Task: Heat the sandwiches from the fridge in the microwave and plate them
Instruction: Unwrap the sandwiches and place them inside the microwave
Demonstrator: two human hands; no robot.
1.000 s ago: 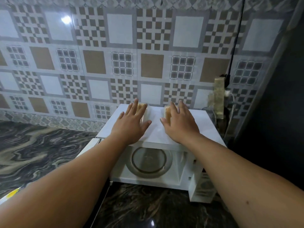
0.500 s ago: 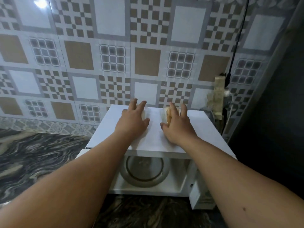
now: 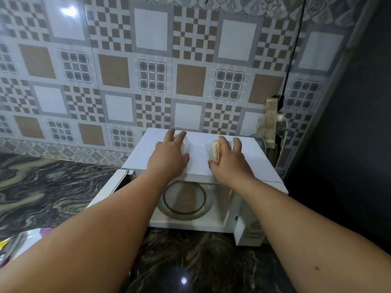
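Item: microwave [image 3: 203, 166] — white, standing on the dark marbled worktop [image 3: 53, 187] against the tiled wall; door [image 3: 105, 187] swung open to its left, glass turntable [image 3: 184, 197] bare inside the cavity.

Item: two wrapped sandwiches, both lying on top of the microwave, towards its rear edge. Left sandwich [image 3: 186, 142] almost wholly hidden under the palm; right sandwich [image 3: 214, 151] shows its toasted cut edge through clear film.

Item: left hand [image 3: 169, 155] — grip curled down over the left sandwich, fingers round it. Right hand [image 3: 229, 159] — grip clamped on the right sandwich, thumb on its near side, fingers over the far side.

Step in hand, by judgement: lifting both off the microwave top to load the cavity below.

Handling notes: hold by the bread faces, lightly — soft filling will squeeze out under pressure. Bring each forward past the top's front lip before lowering. Set them side by side on the turntable, clear of the cavity walls so it can turn. Whether the film should come off first cannot be told.
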